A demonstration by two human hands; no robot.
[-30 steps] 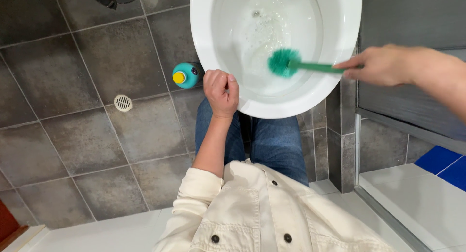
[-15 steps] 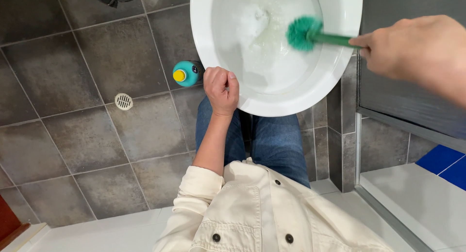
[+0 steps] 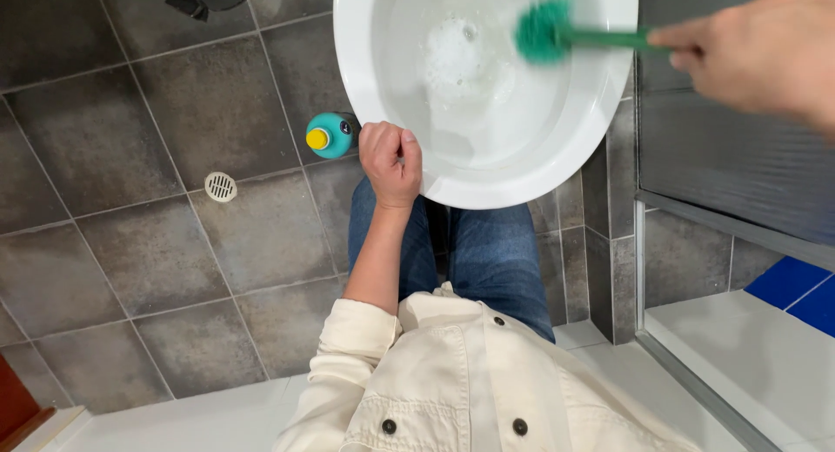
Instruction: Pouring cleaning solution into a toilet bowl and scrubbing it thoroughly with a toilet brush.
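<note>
A white toilet bowl fills the top middle, with foamy water inside. My right hand grips the green handle of a toilet brush, whose green bristle head presses against the bowl's far right inner wall. My left hand is closed in a fist and rests against the bowl's near left rim. Below, my blue jeans and cream jacket are visible.
A teal bottle with a yellow cap stands on the grey floor tiles left of the bowl. A round floor drain lies further left. A shower's glass edge and white base sit at the right, with a dark object at the top left.
My right hand has swept the brush from the bowl's near right side up to its far right wall. My left fist has stayed on the rim.
</note>
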